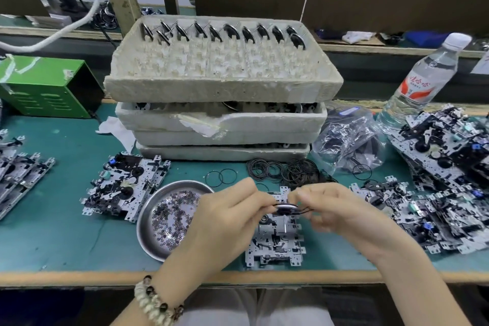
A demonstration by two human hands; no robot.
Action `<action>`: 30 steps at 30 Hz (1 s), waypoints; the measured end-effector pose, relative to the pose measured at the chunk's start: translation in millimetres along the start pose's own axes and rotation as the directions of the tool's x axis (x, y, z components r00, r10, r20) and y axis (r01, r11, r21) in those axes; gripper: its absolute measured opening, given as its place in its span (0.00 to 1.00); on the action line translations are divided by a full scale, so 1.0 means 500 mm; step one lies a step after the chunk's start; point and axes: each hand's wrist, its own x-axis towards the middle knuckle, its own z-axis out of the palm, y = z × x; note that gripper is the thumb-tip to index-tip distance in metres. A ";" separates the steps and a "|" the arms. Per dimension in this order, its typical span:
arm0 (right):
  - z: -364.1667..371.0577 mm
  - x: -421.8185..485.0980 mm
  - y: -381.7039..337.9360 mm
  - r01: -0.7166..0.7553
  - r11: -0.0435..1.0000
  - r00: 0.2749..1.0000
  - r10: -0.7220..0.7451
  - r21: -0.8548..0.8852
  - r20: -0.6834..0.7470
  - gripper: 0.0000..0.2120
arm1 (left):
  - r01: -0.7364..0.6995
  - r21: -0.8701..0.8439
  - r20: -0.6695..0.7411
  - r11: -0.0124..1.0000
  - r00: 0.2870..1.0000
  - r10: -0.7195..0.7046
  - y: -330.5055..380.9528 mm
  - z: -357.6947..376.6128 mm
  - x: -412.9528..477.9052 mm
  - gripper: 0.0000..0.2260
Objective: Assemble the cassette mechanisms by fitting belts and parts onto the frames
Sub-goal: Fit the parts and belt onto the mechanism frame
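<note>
**Belt meets flywheel above a cassette frame**

A metal flywheel (284, 206) is held just above a cassette frame (275, 242), which lies flat near the front edge of the green-topped bench (53, 233). The left hand (232, 212) pinches the flywheel at its left rim with curled fingers. The right hand (341, 212) pinches a thin black belt (304, 210) that runs from the wheel's right side into its fingertips. Both hands hover over the far half of the frame and hide part of it. A beaded bracelet (156, 302) circles the left wrist.

Just left of the frame sits a steel dish (140, 222) scattered with small dark washers (174, 209). Left of the dish lies a mechanism (124, 185) with black parts fitted. Beyond the hands, a heap of loose belts (288, 171) lies on the bench in front of a stack of foam trays (222, 82). The top tray is tilted toward the camera and carries a row of spare flywheels (225, 32) standing on edge along its far side.

Right of the stack is a clear plastic bag (346, 137) of dark parts, with a water bottle (420, 79) behind it. More mechanisms are piled at the right (436, 209). A green metal box (47, 85) stands at the back left.
</note>
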 end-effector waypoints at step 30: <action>-0.041 0.030 0.094 0.181 0.910 0.966 -0.236 -0.373 -0.108 0.19 | -0.414 0.308 0.270 0.857 0.901 0.338 -0.039 0.036 -0.015 0.06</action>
